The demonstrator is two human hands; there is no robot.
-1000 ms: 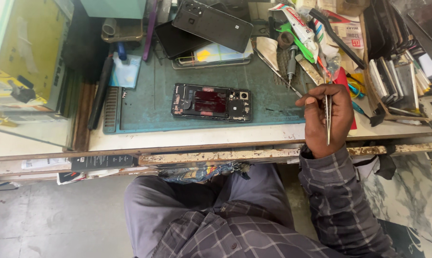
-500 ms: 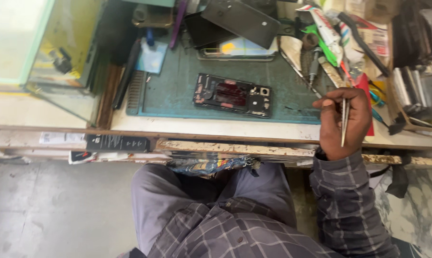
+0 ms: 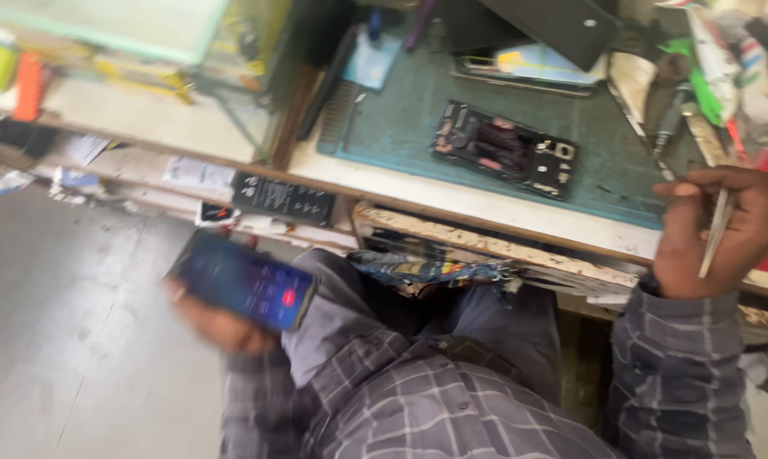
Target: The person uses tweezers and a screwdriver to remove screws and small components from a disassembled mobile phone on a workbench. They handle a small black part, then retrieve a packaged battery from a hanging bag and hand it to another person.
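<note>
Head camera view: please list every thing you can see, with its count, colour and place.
Opened phone: one, black with reddish parts, on the mat.
Work mat: one, dark green, on the bench.
Lit phone: one, dark with blue screen, in the left hand.
Tweezers: one, silver, in the right hand.
Screwdriver: one, dark, at the mat's right edge.
Bench: one, pale top, worn front edge.
Floor: grey, lower left.
Left hand: blurred, above the lap.
Right hand: at the bench edge.
</note>
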